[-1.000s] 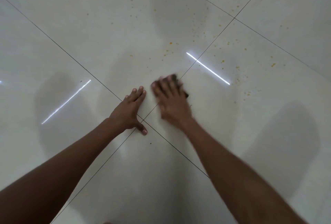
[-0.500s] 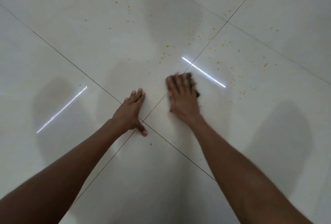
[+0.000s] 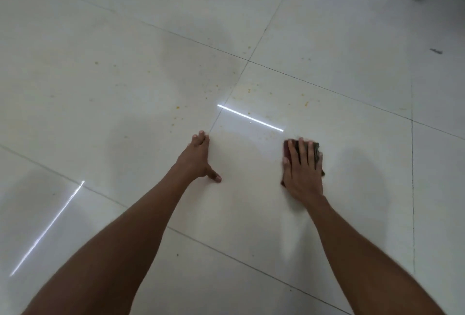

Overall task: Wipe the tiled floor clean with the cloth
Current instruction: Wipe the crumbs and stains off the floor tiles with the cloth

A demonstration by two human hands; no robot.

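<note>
Pressing flat with fingers spread, the right hand [image 3: 303, 172] pins a dark reddish cloth [image 3: 317, 149] to the tiled floor [image 3: 105, 93], holding it down by palm pressure. Left of the cloth, well apart, the left hand [image 3: 198, 160] rests open and empty on the same tile. Beyond the cloth lie scattered yellow crumbs [image 3: 249, 90].

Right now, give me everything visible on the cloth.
The cloth is small, dark brown with a reddish edge at its left, and looks like crumpled soft fabric. It lies flat on the pale tiled floor, mostly hidden under the right hand, whose spread fingers press down on it. Only its far edge and side fringes show. Orange specks dot the floor beyond it. The left hand does not touch it.
</note>
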